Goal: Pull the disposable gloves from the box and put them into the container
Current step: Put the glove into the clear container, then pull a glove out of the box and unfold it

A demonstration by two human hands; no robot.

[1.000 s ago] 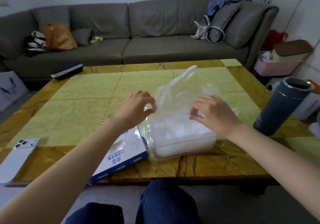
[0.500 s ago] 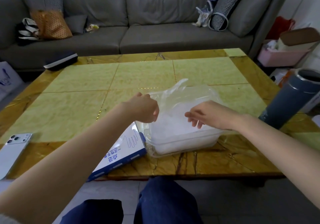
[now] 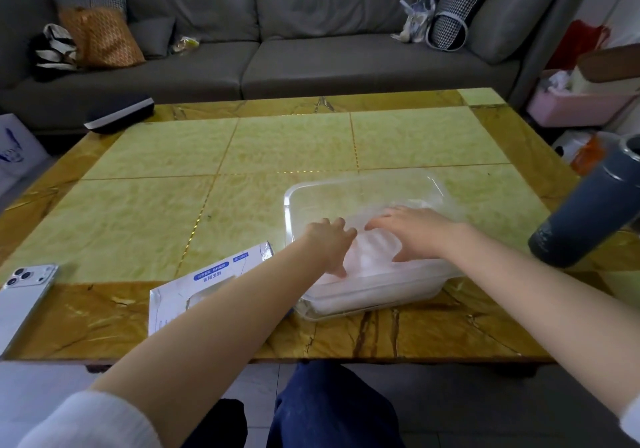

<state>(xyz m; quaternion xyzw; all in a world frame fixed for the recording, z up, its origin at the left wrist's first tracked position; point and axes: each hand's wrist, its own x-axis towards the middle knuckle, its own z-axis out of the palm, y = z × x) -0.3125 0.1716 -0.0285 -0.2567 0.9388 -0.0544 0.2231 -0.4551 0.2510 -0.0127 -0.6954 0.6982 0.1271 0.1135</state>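
On the head camera, the box (image 3: 221, 274) lay under the left forearm, white with blue bands of Chinese writing too small to read. The left hand (image 3: 327, 243) and right hand (image 3: 412, 236) lay flat and uncurled, pressing the gloves (image 3: 375, 251) down inside the clear container (image 3: 360, 187). The tabletop (image 3: 156, 187) was green and amber stone. It carried a phone (image 3: 24, 291) and a dark tumbler (image 3: 585, 219), with a grey sofa (image 3: 277, 56) beyond.

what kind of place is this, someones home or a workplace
Most likely a home living room: a long grey fabric sofa with an orange patterned cushion stands behind a low yellow-green stone-tiled coffee table, and a pink plastic storage bin of household clutter sits beside them.
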